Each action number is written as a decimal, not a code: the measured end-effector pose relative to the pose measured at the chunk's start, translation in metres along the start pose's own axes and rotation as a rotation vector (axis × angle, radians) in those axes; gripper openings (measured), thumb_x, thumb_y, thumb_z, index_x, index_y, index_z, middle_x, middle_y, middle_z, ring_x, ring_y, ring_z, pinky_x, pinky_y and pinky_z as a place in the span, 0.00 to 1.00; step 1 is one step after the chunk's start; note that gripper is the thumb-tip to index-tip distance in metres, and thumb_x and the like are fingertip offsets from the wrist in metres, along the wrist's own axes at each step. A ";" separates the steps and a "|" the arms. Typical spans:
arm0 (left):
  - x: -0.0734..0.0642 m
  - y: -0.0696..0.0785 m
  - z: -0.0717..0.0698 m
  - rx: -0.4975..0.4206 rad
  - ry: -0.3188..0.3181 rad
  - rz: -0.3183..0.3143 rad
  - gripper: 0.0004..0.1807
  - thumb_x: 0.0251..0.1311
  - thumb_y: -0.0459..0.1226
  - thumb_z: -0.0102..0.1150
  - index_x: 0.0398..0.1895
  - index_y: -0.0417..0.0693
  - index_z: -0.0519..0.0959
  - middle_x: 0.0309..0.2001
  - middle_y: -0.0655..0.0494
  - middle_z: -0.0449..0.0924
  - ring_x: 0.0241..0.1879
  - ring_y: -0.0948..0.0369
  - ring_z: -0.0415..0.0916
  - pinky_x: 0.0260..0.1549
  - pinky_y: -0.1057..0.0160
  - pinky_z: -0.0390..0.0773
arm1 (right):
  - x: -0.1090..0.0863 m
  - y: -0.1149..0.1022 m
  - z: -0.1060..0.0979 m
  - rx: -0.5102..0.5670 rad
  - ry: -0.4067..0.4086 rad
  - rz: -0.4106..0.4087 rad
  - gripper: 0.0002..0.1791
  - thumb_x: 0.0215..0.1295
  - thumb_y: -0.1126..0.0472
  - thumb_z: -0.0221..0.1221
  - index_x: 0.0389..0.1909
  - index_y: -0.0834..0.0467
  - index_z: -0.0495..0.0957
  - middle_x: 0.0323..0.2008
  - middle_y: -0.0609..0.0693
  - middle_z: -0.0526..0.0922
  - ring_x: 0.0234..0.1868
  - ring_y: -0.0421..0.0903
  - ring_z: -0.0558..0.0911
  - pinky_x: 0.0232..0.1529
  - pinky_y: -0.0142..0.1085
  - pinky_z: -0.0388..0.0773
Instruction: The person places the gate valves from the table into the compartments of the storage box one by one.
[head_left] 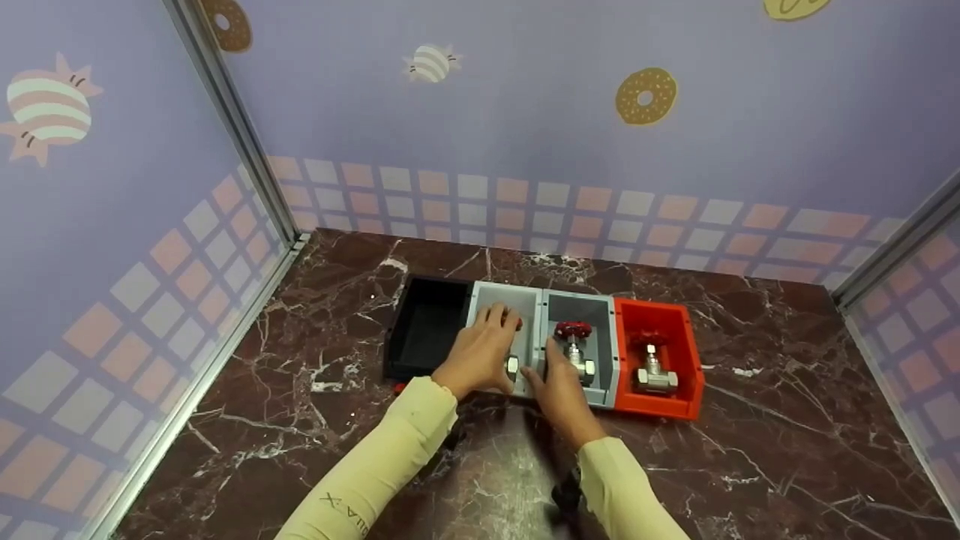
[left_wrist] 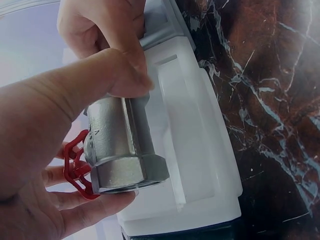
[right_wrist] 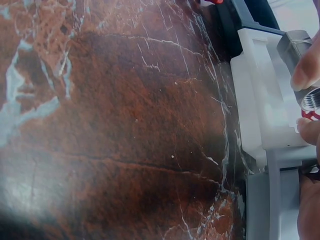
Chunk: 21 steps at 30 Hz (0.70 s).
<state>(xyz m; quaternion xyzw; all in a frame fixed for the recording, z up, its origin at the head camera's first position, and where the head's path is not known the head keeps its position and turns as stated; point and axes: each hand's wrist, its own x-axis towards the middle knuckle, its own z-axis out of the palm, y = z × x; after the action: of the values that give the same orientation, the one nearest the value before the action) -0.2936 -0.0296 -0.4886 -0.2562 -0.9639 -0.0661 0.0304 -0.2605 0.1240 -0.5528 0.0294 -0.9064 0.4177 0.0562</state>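
My left hand (head_left: 480, 352) grips a metal valve (left_wrist: 120, 135) with a red handwheel (left_wrist: 77, 167) over the white bin (left_wrist: 200, 165). Its thumb lies across the metal body while the other fingers reach underneath, around the handwheel side. The right hand (head_left: 564, 394) straddles the wall between the white bin and the grey bin (head_left: 581, 298). Its thumb is on the white side near the held valve, and its fingers are on the grey side; whether they pinch the wall I cannot tell. Beside those fingers, a second red-wheeled valve (head_left: 581, 369) sits in the grey bin.
A red bin (head_left: 694, 360) at the right end of the row holds another valve (head_left: 656, 376). At the left end stands a black bin (head_left: 431, 322), with a small red thing (head_left: 400, 388) by its front corner. Patterned walls enclose the dark marble-look surface (head_left: 757, 450).
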 end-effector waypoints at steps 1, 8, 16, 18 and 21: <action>0.000 0.000 0.000 0.001 0.000 -0.001 0.53 0.31 0.53 0.80 0.63 0.49 0.64 0.62 0.46 0.62 0.57 0.50 0.65 0.40 0.54 0.80 | 0.000 0.000 0.000 -0.001 0.001 -0.002 0.41 0.64 0.58 0.62 0.71 0.71 0.55 0.67 0.70 0.64 0.67 0.64 0.67 0.67 0.54 0.63; 0.003 -0.001 0.000 -0.017 0.004 0.000 0.57 0.31 0.51 0.80 0.67 0.45 0.61 0.63 0.45 0.62 0.59 0.49 0.65 0.41 0.54 0.80 | 0.001 0.003 0.000 -0.011 0.015 -0.049 0.38 0.64 0.60 0.62 0.68 0.74 0.57 0.65 0.72 0.66 0.66 0.66 0.68 0.66 0.55 0.64; 0.007 -0.001 0.002 -0.015 -0.003 -0.011 0.57 0.31 0.50 0.80 0.68 0.46 0.61 0.64 0.44 0.61 0.60 0.48 0.64 0.44 0.52 0.80 | 0.000 0.002 0.000 -0.011 0.017 -0.049 0.39 0.64 0.59 0.62 0.69 0.73 0.57 0.65 0.71 0.67 0.66 0.65 0.69 0.66 0.54 0.65; 0.008 -0.001 0.002 -0.014 -0.002 -0.013 0.57 0.30 0.51 0.81 0.67 0.46 0.61 0.64 0.44 0.62 0.61 0.48 0.64 0.45 0.52 0.80 | -0.001 0.002 0.000 -0.011 0.015 -0.045 0.39 0.64 0.59 0.62 0.69 0.72 0.57 0.65 0.71 0.67 0.66 0.65 0.69 0.66 0.54 0.65; 0.009 -0.001 0.003 -0.013 -0.006 -0.018 0.57 0.31 0.51 0.81 0.67 0.46 0.61 0.64 0.44 0.61 0.61 0.48 0.64 0.45 0.52 0.80 | 0.000 0.002 0.000 -0.013 0.011 -0.042 0.38 0.64 0.60 0.61 0.69 0.72 0.57 0.66 0.70 0.66 0.66 0.65 0.68 0.66 0.54 0.65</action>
<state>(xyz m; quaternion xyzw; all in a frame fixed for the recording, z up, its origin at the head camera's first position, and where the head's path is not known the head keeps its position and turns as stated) -0.3020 -0.0252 -0.4910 -0.2480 -0.9658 -0.0718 0.0251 -0.2604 0.1252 -0.5548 0.0456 -0.9078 0.4109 0.0701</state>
